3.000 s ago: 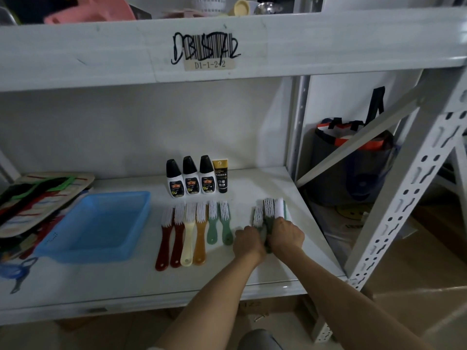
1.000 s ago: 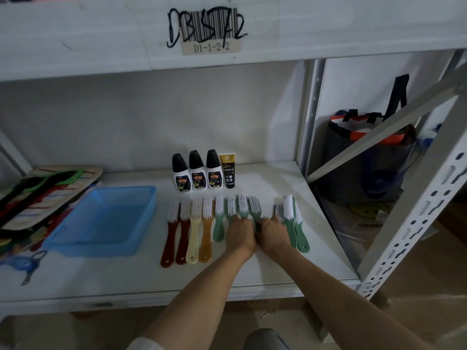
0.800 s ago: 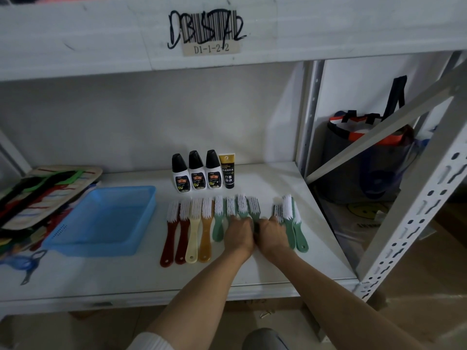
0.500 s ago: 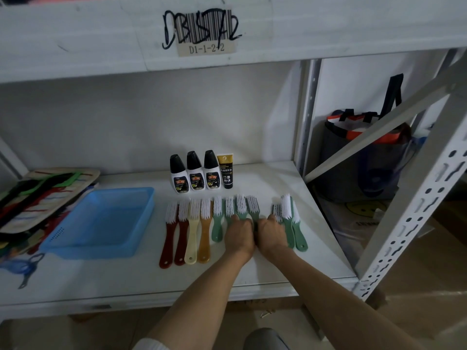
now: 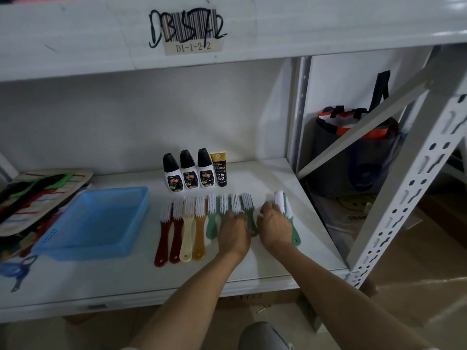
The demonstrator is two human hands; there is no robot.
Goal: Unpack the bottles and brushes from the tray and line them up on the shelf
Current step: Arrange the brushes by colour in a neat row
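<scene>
Standing behind the brush row (image 5: 202, 223), three bottles (image 5: 188, 173) and one tube (image 5: 219, 169) lined up; eight brushes lay there, two more right. The left hand (image 5: 233, 232) curled on green handles, the right hand (image 5: 275, 227) gripped the pair (image 5: 285, 208); the tray (image 5: 101, 221) sat left.

Matt white painted metal shelf (image 5: 252, 269), glossy blue plastic tray (image 5: 101, 223), smooth plastic brushes (image 5: 187, 233) with white bristles.
</scene>
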